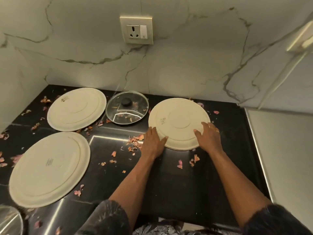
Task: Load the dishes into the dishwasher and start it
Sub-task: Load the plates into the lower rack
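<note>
The step in hand looks like picking up the first dish: the round cream plate (179,119) lies upside down at the right of the glossy black stone countertop (169,184), with both hands laid on its near rim; the left hand (153,141) rests at the left edge, fingers straight and close together, thumb on the plate; the right hand (209,138) lies flat on top, fingers slightly spread, clamped on nothing. The next move calls for hooking fingertips under the rim to lift it; the dishwasher is out of view. The far cream plate (76,109) and the near cream plate (49,168) lie upturned at the left; pink papery peel scraps (135,139) seem to lie under the steel-rimmed glass lid with a black knob (127,109), though reflections blur that.
</note>
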The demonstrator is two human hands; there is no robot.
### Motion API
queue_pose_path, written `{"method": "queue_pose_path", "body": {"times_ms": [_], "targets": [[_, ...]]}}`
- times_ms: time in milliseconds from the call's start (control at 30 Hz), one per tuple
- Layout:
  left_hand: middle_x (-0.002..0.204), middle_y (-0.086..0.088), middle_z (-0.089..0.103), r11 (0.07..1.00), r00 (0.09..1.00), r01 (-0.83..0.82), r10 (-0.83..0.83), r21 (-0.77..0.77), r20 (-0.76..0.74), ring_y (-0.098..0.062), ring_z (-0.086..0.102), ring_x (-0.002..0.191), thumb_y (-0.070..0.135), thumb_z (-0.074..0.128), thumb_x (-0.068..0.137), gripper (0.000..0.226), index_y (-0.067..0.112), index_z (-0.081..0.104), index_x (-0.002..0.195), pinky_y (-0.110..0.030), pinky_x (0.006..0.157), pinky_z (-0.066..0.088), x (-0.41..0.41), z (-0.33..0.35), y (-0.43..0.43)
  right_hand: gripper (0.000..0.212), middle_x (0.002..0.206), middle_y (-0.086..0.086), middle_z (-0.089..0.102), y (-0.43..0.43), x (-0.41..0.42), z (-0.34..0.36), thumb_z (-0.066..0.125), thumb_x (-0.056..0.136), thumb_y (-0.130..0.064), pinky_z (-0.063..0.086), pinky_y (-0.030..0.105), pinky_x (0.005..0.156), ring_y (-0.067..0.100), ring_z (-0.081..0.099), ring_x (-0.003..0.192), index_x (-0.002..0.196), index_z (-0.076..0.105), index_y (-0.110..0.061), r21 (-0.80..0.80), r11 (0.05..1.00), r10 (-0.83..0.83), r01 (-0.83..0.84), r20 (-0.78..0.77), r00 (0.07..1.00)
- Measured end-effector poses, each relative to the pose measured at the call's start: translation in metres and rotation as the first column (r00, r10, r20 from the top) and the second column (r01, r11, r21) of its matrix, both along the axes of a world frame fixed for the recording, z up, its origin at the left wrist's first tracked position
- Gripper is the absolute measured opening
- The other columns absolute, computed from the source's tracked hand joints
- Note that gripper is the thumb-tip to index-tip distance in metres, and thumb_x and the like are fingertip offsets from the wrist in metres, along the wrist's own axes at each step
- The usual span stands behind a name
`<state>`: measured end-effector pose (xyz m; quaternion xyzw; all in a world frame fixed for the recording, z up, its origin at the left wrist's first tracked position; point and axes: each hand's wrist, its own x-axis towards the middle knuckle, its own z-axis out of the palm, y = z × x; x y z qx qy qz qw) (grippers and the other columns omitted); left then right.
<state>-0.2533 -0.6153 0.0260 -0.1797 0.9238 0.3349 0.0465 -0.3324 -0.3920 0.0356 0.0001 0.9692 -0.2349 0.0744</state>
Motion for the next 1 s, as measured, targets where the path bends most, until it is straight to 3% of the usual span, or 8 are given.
{"method": "queue_pose_path", "body": {"times_ms": [100, 233, 500, 667, 900, 1000], "targets": [[0.158, -0.02, 0.028, 0.993, 0.991, -0.113, 0.111, 0.019, 0.075, -0.038, 0.027, 0.144, 0.049, 0.057, 0.096, 0.076, 0.003, 0.029, 0.149, -0.049, 0.119, 0.026, -0.036, 0.003, 0.002, 0.067, 0.15, 0.018, 0.043, 0.01, -0.046, -0.001, 0.057, 0.097, -0.05, 0.042, 0.052, 0.108, 0.04, 0.043, 0.136, 0.15, 0.04, -0.013, -0.041, 0.998, -0.043, 0.049, 0.125, 0.991], [0.151, -0.02, 0.037, 0.962, 0.951, -0.274, 0.27, 0.009, 0.152, -0.038, 0.034, 0.139, 0.049, 0.055, 0.097, 0.072, 0.002, 0.032, 0.146, -0.047, 0.113, 0.028, -0.069, 0.007, 0.001, 0.074, 0.15, 0.018, 0.044, 0.015, -0.082, -0.005, 0.059, 0.095, -0.053, 0.045, 0.051, 0.105, 0.04, 0.045, 0.136, 0.152, 0.036, -0.013, -0.051, 0.997, -0.044, 0.06, 0.268, 0.962], [0.153, -0.017, 0.033, 0.873, 0.862, -0.48, 0.453, 0.081, 0.228, -0.038, 0.031, 0.141, 0.043, 0.061, 0.095, 0.071, 0.004, 0.034, 0.149, -0.052, 0.111, 0.035, -0.094, 0.008, 0.001, 0.074, 0.147, 0.016, 0.042, 0.008, -0.1, -0.015, 0.073, 0.089, -0.044, 0.048, 0.05, 0.101, 0.038, 0.045, 0.134, 0.149, 0.04, -0.015, -0.078, 0.979, -0.165, 0.189, 0.24, 0.957], [0.147, -0.016, 0.043, 0.851, 0.84, -0.52, 0.497, 0.065, 0.216, -0.036, 0.041, 0.134, 0.046, 0.071, 0.087, 0.072, 0.005, 0.047, 0.141, -0.051, 0.106, 0.044, -0.092, 0.008, -0.001, 0.077, 0.146, 0.015, 0.041, 0.009, -0.096, -0.016, 0.081, 0.083, -0.036, 0.052, 0.052, 0.097, 0.038, 0.046, 0.132, 0.147, 0.042, -0.016, -0.072, 0.967, -0.217, 0.243, 0.263, 0.94], [0.148, -0.017, 0.038, 0.851, 0.852, -0.517, 0.501, 0.096, 0.151, -0.038, 0.035, 0.137, 0.044, 0.078, 0.082, 0.08, 0.01, 0.042, 0.144, -0.054, 0.11, 0.039, -0.081, 0.025, -0.003, 0.079, 0.142, 0.013, 0.04, 0.018, -0.085, -0.002, 0.085, 0.078, -0.036, 0.055, 0.055, 0.093, 0.038, 0.051, 0.125, 0.143, 0.047, -0.016, -0.209, 0.928, -0.243, 0.307, 0.283, 0.928], [0.149, -0.018, 0.033, 0.866, 0.874, -0.483, 0.472, 0.124, 0.114, -0.038, 0.033, 0.139, 0.043, 0.079, 0.081, 0.083, 0.008, 0.04, 0.145, -0.054, 0.109, 0.038, -0.072, 0.033, -0.004, 0.078, 0.138, 0.012, 0.04, 0.024, -0.069, 0.005, 0.085, 0.075, -0.045, 0.054, 0.054, 0.094, 0.037, 0.054, 0.119, 0.139, 0.05, -0.016, -0.261, 0.908, -0.263, 0.327, 0.252, 0.931]]}}
